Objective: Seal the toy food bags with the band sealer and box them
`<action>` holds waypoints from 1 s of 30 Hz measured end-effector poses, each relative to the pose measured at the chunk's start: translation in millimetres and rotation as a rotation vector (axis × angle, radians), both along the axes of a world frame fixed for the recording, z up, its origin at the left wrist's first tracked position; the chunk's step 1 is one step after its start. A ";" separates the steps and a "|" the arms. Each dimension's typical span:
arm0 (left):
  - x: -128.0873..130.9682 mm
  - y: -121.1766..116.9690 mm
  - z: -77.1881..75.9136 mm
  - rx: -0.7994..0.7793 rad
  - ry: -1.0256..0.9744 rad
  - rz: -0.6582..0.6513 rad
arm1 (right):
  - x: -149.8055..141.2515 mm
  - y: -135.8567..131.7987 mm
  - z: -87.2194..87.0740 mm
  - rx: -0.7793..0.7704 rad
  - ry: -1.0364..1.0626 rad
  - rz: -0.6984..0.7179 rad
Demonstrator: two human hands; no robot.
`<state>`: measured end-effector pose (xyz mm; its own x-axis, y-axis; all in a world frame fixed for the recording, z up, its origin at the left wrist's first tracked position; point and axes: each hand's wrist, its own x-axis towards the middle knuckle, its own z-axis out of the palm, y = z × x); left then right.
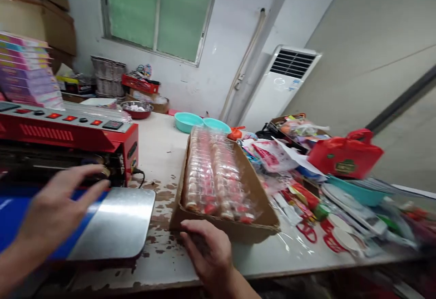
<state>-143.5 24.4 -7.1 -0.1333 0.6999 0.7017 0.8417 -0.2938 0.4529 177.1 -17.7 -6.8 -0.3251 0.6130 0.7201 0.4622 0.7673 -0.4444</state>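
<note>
My left hand (56,208) hovers with fingers spread over the blue belt (13,212) and the steel outfeed plate (119,221) of a red sealing machine (68,131); nothing is in it. My right hand (209,253) lies palm down on the worn table (163,153), fingers curled against the near wall of a shallow cardboard tray (238,228). The tray holds several rows of clear-wrapped red and white sweets (214,176). What lies under the right palm, if anything, is hidden.
Two teal bowls (188,122) stand behind the tray. A heap of packets, red scissors (308,231), a red gift bag (344,158) and a teal basin (357,192) fills the right side. Stacked coloured boxes (27,72) and a white air conditioner (282,85) stand at the back.
</note>
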 end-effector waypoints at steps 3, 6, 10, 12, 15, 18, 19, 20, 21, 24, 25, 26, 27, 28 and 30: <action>89.6 -8.2 7.2 0.116 0.168 -0.398 | 59.7 -7.4 15.5 0.159 -0.106 -0.113; 151.7 -6.2 17.3 0.080 0.247 -0.586 | 114.3 -1.3 34.9 0.196 -0.201 -0.324; 207.9 7.8 25.9 0.002 0.317 -0.702 | 161.8 15.4 44.6 -0.025 -0.422 -0.438; 230.9 16.9 26.4 -0.007 0.394 -0.708 | 171.1 23.6 43.3 -0.162 -0.462 -0.404; 253.2 29.7 26.5 -0.023 0.490 -0.682 | 173.2 31.2 45.9 -0.252 -0.440 -0.358; 255.7 38.7 36.4 -0.005 0.485 -0.654 | 169.8 31.8 64.4 -0.249 -0.408 -0.302; 252.6 40.6 43.5 0.022 0.461 -0.647 | 168.0 31.1 74.6 -0.239 -0.393 -0.283; 248.3 42.0 52.7 0.052 0.432 -0.648 | 165.4 30.3 86.5 -0.232 -0.374 -0.265; 242.9 42.7 63.6 0.087 0.406 -0.664 | 162.1 29.8 99.8 -0.232 -0.350 -0.249; 223.8 40.2 102.8 0.183 0.381 -0.805 | 146.2 30.8 142.9 -0.290 -0.231 -0.176; 217.2 37.9 116.1 0.199 0.391 -0.848 | 138.9 32.1 156.7 -0.308 -0.181 -0.141; 210.3 35.2 128.7 0.202 0.404 -0.872 | 131.0 33.6 169.6 -0.321 -0.144 -0.106; 203.3 32.4 140.2 0.191 0.414 -0.870 | 122.6 35.1 181.5 -0.327 -0.125 -0.073; 195.7 29.7 150.4 0.166 0.415 -0.848 | 114.0 36.6 192.1 -0.327 -0.122 -0.046; 178.4 25.4 166.9 0.087 0.391 -0.789 | 97.2 39.3 210.2 -0.331 -0.150 -0.016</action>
<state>34.9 49.8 159.8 0.6267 0.4288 0.6507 0.4690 -0.8744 0.1245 274.3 21.6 203.4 -0.4004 0.8106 0.4274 0.5517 0.5856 -0.5939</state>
